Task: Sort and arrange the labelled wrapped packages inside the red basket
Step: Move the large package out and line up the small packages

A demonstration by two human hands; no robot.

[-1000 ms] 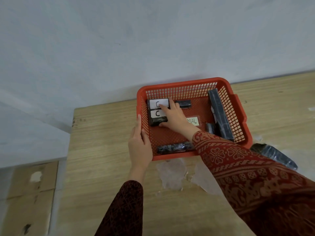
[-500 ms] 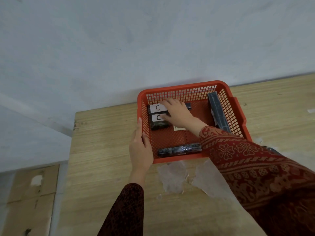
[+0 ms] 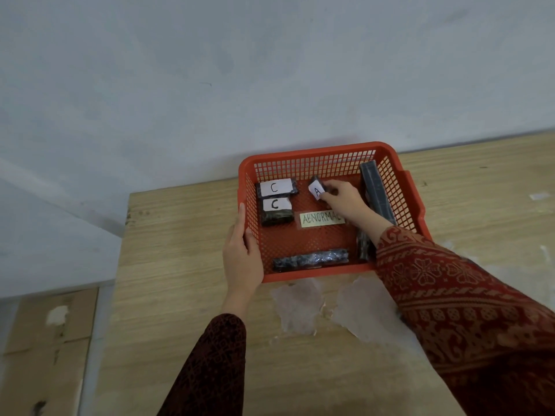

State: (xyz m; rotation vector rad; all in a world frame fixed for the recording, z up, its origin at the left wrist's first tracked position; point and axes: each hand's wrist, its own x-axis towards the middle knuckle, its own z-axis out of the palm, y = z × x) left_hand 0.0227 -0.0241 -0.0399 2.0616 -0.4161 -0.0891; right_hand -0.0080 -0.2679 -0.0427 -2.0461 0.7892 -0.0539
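Note:
The red basket (image 3: 315, 153) sits on a wooden table against the wall. My left hand (image 3: 241, 259) grips its left rim. Two dark wrapped packages with white "C" labels lie side by side at the basket's back left, one (image 3: 277, 187) behind the other (image 3: 275, 210). My right hand (image 3: 344, 198) holds a small dark package with an "A" label (image 3: 316, 190), tilted up near the back middle. A yellow "ABNORMAL" note (image 3: 321, 219) lies on the basket floor. An unlabelled wrapped package (image 3: 310, 259) lies along the front wall, and a long dark one (image 3: 375, 190) leans on the right wall.
Another small dark package (image 3: 363, 246) stands at the basket's front right, partly hidden by my right sleeve. Torn clear wrap pieces (image 3: 300, 304) lie on the table (image 3: 180, 265) in front of the basket. Cardboard boxes (image 3: 45, 340) sit on the floor at the left.
My right hand left the "C" packages, moved right and picked up the "A" package, tilting it up. The "ABNORMAL" note is now uncovered. My left hand stayed on the rim.

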